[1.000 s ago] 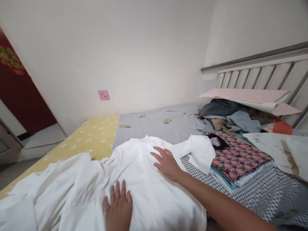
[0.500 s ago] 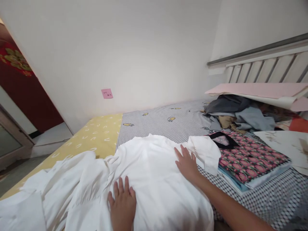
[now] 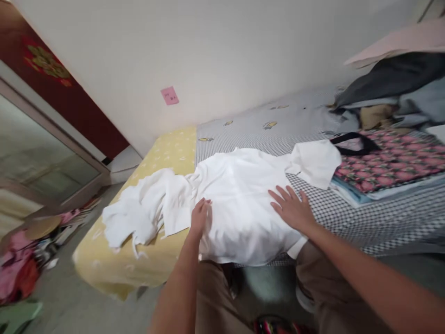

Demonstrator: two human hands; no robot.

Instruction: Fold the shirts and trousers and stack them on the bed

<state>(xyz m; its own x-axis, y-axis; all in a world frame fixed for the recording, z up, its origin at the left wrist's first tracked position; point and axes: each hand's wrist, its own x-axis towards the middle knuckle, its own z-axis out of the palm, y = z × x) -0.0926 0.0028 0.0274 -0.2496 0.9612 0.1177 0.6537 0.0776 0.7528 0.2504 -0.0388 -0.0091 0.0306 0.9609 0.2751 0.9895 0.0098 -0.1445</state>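
Note:
A white long-sleeved garment, seemingly a shirt, is spread over the bed, its lower end hanging at the front edge. Its left sleeve lies bunched on the yellow bedding, and the other sleeve is folded out to the right. At the left edge of the shirt's body, my left hand is turned side-on, fingers bent together on the fabric. My right hand rests flat near the right edge of the shirt, fingers spread.
A folded pink-patterned garment lies on the checked bedding at right, with a heap of dark and grey clothes behind it. Yellow bedding covers the left end. Pink and red items lie on the floor.
The view has tilted down and turned left, showing my legs and the floor. My left hand has gone from lying flat to bent fingers at the shirt's left edge. My right hand has slid nearer me.

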